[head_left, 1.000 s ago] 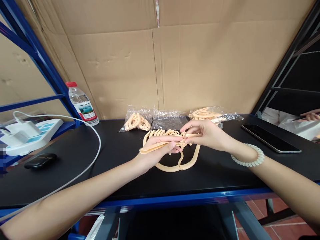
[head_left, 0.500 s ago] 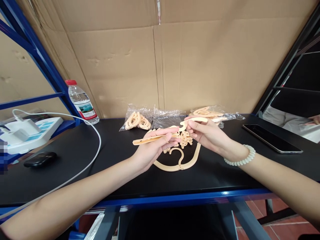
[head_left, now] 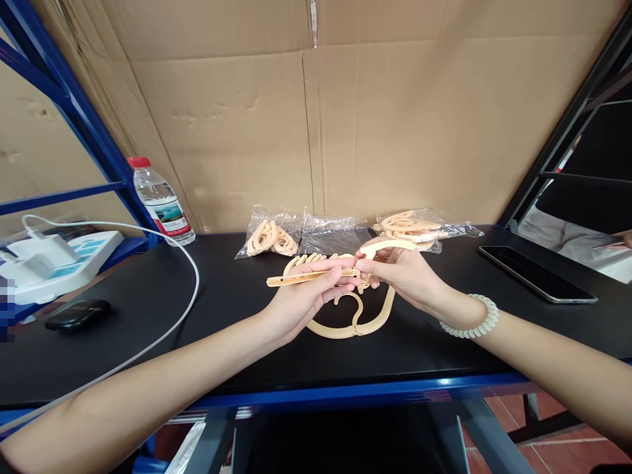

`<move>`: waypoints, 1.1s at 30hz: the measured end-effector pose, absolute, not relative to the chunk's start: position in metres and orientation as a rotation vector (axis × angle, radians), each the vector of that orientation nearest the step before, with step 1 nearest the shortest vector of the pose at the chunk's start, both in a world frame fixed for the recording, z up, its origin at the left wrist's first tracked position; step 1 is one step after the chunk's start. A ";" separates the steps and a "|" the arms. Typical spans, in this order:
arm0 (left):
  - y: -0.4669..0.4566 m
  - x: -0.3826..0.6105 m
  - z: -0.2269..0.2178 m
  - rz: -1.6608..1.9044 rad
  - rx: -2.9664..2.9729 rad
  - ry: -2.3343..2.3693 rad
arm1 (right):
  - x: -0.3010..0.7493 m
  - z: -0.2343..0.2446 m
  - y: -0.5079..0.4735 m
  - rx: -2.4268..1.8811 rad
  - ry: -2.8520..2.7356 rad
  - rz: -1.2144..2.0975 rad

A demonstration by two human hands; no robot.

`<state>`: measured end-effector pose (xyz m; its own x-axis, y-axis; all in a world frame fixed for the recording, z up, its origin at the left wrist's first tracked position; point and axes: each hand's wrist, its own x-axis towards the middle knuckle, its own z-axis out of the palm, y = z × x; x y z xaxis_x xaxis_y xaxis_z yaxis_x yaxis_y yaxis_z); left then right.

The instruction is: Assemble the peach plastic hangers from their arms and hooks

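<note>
My left hand (head_left: 309, 293) is closed on a straight-looking beige hanger arm (head_left: 291, 279), thumb on top, its free end pointing left. Close against its right end, my right hand (head_left: 395, 270) pinches a curved beige hanger piece (head_left: 390, 245) that arches over the fingers. The fingertips of both hands meet, so the join between the two pieces is partly hidden. Below them on the black table lies a hanger with its hook (head_left: 353, 331), arms spread in a curve. Behind the hands sit several loose beige hanger parts (head_left: 296, 262), partly covered.
Clear plastic bags with beige parts, one at left (head_left: 269, 237) and one at right (head_left: 409, 226), lie along the cardboard wall. A water bottle (head_left: 165, 207), a power strip (head_left: 93, 260), a white cable (head_left: 197, 283) and a black mouse-like object (head_left: 78, 315) are left; a phone (head_left: 536, 273) is right.
My right hand has moved slightly left and down, bringing its curved piece against the end of the piece in my left hand. The left hand has shifted a little to the right.
</note>
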<state>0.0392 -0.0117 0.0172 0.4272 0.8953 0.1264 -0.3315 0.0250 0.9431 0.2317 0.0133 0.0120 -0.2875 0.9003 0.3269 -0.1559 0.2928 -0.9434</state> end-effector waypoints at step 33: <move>0.013 0.022 0.023 1.222 1.124 0.816 | 0.303 0.010 0.074 -1.446 -2.022 0.620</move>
<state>0.0216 0.0132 0.0235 0.1952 0.9768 0.0879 -0.2937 -0.0273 0.9555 0.3026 0.0743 0.0095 -0.2514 0.9507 0.1817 0.6856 0.3074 -0.6599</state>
